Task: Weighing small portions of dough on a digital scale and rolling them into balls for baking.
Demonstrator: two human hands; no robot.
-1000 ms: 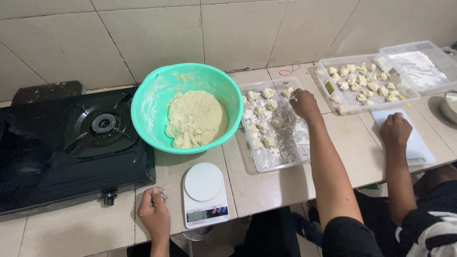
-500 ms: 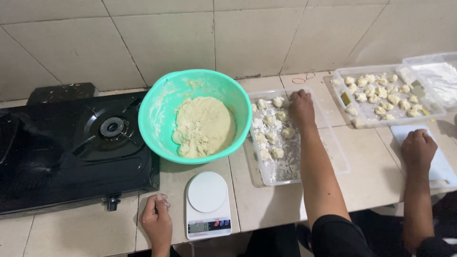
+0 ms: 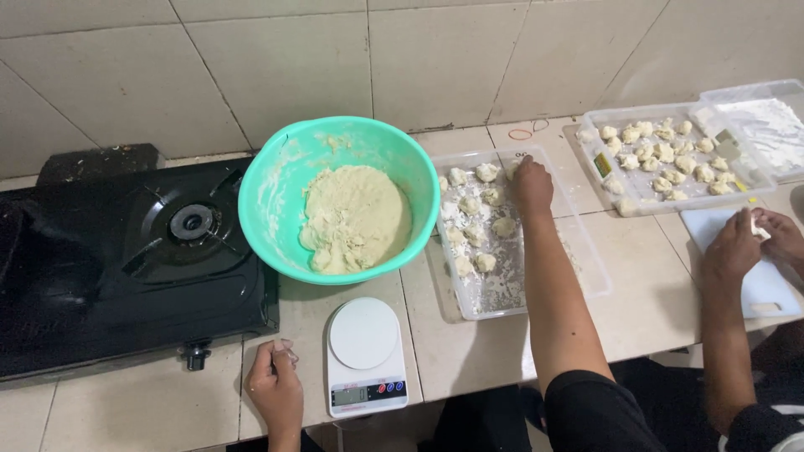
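Note:
My right hand [image 3: 533, 180] reaches across to the far end of a clear plastic tray [image 3: 578, 268], fingers down among several floured dough pieces [image 3: 475, 230]; what it holds is hidden. My left hand [image 3: 275, 387] rests on the counter's near edge with its fingers curled shut, just left of a white kitchen scale [image 3: 363, 335]. A turquoise bowl [image 3: 276, 192] with a mound of pale dough [image 3: 356, 218] stands between the stove and the tray.
A black gas stove [image 3: 126, 259] fills the left. At the right, another person's two hands [image 3: 754, 238] meet over a white board [image 3: 775, 289]. Behind them stand a second tray of dough pieces [image 3: 599, 138] and a floured tray [image 3: 770, 125]. A tiled wall rises behind.
My right hand stays at the tray's far end and my left stays by the scale. The other person's hands have come together on the white board. The view has shifted slightly.

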